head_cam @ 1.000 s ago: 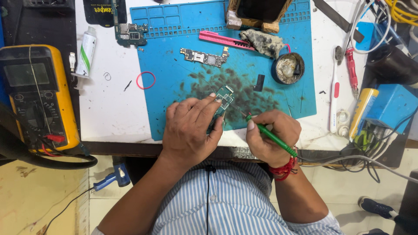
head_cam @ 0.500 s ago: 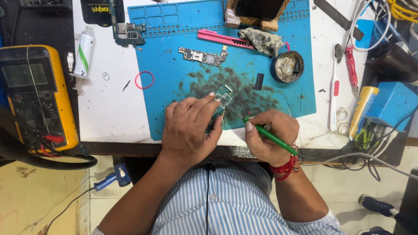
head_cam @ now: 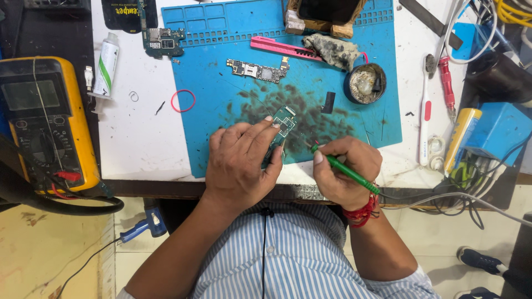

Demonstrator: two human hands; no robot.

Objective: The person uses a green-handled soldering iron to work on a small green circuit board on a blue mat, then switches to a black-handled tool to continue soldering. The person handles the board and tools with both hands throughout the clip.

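Head view — left hand (head_cam: pixel 241 166) pins a small circuit board (head_cam: pixel 282 124) on the blue mat (head_cam: pixel 221 72), right hand (head_cam: pixel 346 169) grips a green-handled tool (head_cam: pixel 343 169)

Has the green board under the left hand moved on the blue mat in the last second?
No. The green board sits at the same spot on the dark stained patch of the blue mat, pinned by the left hand.

L hand (head_cam: pixel 239 163): board (head_cam: pixel 281 128) tipped a bit more upright vs 1 s ago | R hand (head_cam: pixel 344 169): nudged slightly twd the board | iron (head_cam: pixel 343 169): tip now just beside board's lower R edge | view: shifted slightly
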